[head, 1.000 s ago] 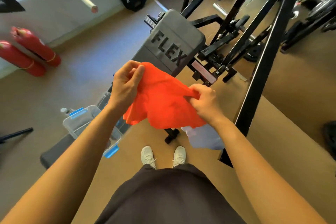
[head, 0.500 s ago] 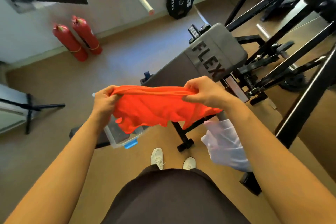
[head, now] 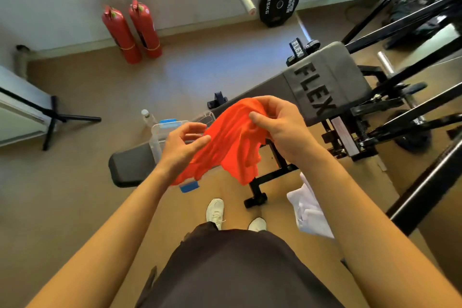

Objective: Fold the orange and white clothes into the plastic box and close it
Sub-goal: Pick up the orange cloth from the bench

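Loosely, open left hand (head: 183, 144) touches crumpled orange cloth (head: 233, 141) right hand (head: 277, 124) pinches.

Person seen from own head height, looking down. Both forearms bare to lower frame edge, no sleeves, no watch, no rings or bracelets visible. Left hand (head: 183, 146) and right hand (head: 280, 125) bare, no gloves; fingers (head: 258, 117) with short, unpainted nails. Dark brown-black garment (head: 232, 267) covers torso and lap, loose cut, soft folds, ragged-looking seam edge at left side. White lace-up sneakers (head: 215, 211) on both feet, toes poking out beyond garment hem.
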Action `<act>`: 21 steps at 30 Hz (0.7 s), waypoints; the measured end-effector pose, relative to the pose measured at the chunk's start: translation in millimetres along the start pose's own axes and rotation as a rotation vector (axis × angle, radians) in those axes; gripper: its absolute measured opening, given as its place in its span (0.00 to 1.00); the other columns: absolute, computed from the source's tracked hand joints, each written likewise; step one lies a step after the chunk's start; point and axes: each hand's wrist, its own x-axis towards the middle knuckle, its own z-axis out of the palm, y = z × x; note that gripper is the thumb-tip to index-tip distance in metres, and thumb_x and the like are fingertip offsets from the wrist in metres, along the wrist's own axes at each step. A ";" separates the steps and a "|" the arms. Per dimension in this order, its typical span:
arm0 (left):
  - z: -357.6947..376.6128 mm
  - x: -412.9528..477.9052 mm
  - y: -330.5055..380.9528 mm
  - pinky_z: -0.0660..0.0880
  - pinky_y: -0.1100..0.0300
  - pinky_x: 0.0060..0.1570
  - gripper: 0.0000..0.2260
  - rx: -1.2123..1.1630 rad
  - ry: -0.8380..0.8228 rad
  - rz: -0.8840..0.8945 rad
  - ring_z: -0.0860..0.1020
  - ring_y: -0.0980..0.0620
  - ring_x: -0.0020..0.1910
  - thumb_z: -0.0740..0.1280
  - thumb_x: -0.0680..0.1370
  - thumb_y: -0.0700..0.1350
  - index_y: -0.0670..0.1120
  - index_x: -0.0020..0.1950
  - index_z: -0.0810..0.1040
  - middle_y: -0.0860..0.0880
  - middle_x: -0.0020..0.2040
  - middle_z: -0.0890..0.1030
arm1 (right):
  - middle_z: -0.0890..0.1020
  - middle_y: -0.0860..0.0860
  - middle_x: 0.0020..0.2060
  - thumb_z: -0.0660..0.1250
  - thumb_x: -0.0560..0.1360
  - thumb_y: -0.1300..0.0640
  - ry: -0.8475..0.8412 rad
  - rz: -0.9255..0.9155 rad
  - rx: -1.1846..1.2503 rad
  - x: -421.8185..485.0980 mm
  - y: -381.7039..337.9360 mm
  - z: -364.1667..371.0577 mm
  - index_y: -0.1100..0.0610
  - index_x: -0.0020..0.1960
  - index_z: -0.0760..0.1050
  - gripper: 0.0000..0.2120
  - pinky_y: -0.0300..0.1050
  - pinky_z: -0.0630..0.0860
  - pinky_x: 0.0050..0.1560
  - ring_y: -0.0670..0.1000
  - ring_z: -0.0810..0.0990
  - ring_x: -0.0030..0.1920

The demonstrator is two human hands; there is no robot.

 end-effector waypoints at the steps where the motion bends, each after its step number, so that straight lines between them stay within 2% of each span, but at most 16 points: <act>1: 9.1 -11.5 6.2 0.80 0.63 0.51 0.11 -0.020 -0.017 0.038 0.83 0.53 0.50 0.75 0.75 0.44 0.47 0.57 0.81 0.51 0.52 0.84 | 0.81 0.61 0.48 0.69 0.77 0.68 0.021 0.011 0.053 -0.7 -2.6 6.3 0.62 0.65 0.76 0.16 0.53 0.81 0.50 0.54 0.81 0.47; 4: 39.6 -39.3 10.2 0.81 0.64 0.49 0.23 -0.043 -0.136 0.093 0.82 0.57 0.52 0.77 0.71 0.58 0.52 0.61 0.76 0.54 0.55 0.82 | 0.79 0.57 0.48 0.67 0.78 0.68 0.044 0.046 0.200 -4.7 -8.0 15.7 0.56 0.66 0.75 0.18 0.52 0.82 0.52 0.53 0.82 0.48; 6: 60.7 -44.1 -1.3 0.81 0.64 0.51 0.31 0.009 -0.125 0.080 0.81 0.58 0.55 0.76 0.68 0.64 0.54 0.66 0.72 0.56 0.60 0.80 | 0.80 0.56 0.47 0.66 0.78 0.67 0.028 0.060 0.306 -8.7 -10.6 16.5 0.58 0.65 0.76 0.16 0.52 0.82 0.53 0.54 0.82 0.48; 8: 74.4 -39.1 -11.8 0.81 0.61 0.50 0.24 0.032 -0.045 0.057 0.81 0.57 0.53 0.75 0.72 0.60 0.55 0.63 0.73 0.54 0.59 0.80 | 0.81 0.56 0.46 0.66 0.79 0.66 0.039 0.053 0.382 -11.4 -13.2 15.2 0.60 0.62 0.77 0.13 0.49 0.82 0.52 0.53 0.82 0.48; 10: 77.3 -31.3 -16.1 0.83 0.56 0.42 0.08 -0.003 -0.004 0.054 0.83 0.49 0.45 0.71 0.79 0.51 0.53 0.55 0.77 0.50 0.51 0.83 | 0.81 0.56 0.46 0.65 0.79 0.67 0.081 0.022 0.426 -13.5 -15.5 10.1 0.60 0.59 0.78 0.11 0.50 0.81 0.53 0.54 0.82 0.49; 11: 74.3 -28.9 -14.5 0.81 0.58 0.37 0.01 -0.042 -0.006 0.053 0.83 0.47 0.42 0.69 0.81 0.48 0.52 0.52 0.78 0.49 0.48 0.82 | 0.81 0.56 0.46 0.65 0.78 0.67 0.113 0.001 0.441 -14.1 -16.0 5.3 0.59 0.58 0.78 0.10 0.53 0.80 0.55 0.56 0.81 0.50; 14: 52.6 -22.9 -1.3 0.77 0.64 0.32 0.06 -0.129 0.002 0.029 0.79 0.52 0.39 0.65 0.83 0.44 0.51 0.48 0.78 0.47 0.44 0.80 | 0.81 0.54 0.45 0.67 0.78 0.67 0.268 -0.081 0.396 -16.0 -11.5 -14.4 0.57 0.53 0.80 0.08 0.59 0.78 0.58 0.57 0.79 0.50; 17: 29.4 -20.2 21.5 0.71 0.66 0.30 0.05 -0.130 0.000 0.034 0.73 0.60 0.32 0.64 0.77 0.45 0.52 0.44 0.78 0.53 0.36 0.77 | 0.81 0.51 0.42 0.70 0.77 0.65 0.429 -0.151 0.206 -19.4 6.2 -35.8 0.54 0.49 0.82 0.07 0.54 0.80 0.52 0.52 0.80 0.46; 19: 19.1 -19.8 42.4 0.66 0.68 0.27 0.05 -0.117 -0.062 0.030 0.71 0.62 0.28 0.63 0.72 0.43 0.48 0.43 0.78 0.56 0.31 0.76 | 0.82 0.49 0.40 0.71 0.76 0.63 0.474 -0.160 0.032 -22.7 26.6 -49.6 0.54 0.49 0.83 0.05 0.48 0.80 0.47 0.48 0.79 0.41; 21: 14.5 -20.8 65.1 0.66 0.69 0.26 0.04 -0.154 -0.146 0.006 0.72 0.61 0.27 0.64 0.70 0.43 0.45 0.42 0.78 0.57 0.28 0.76 | 0.83 0.49 0.40 0.72 0.75 0.61 0.453 -0.134 -0.134 -26.7 49.9 -59.3 0.53 0.48 0.84 0.05 0.51 0.81 0.46 0.49 0.81 0.41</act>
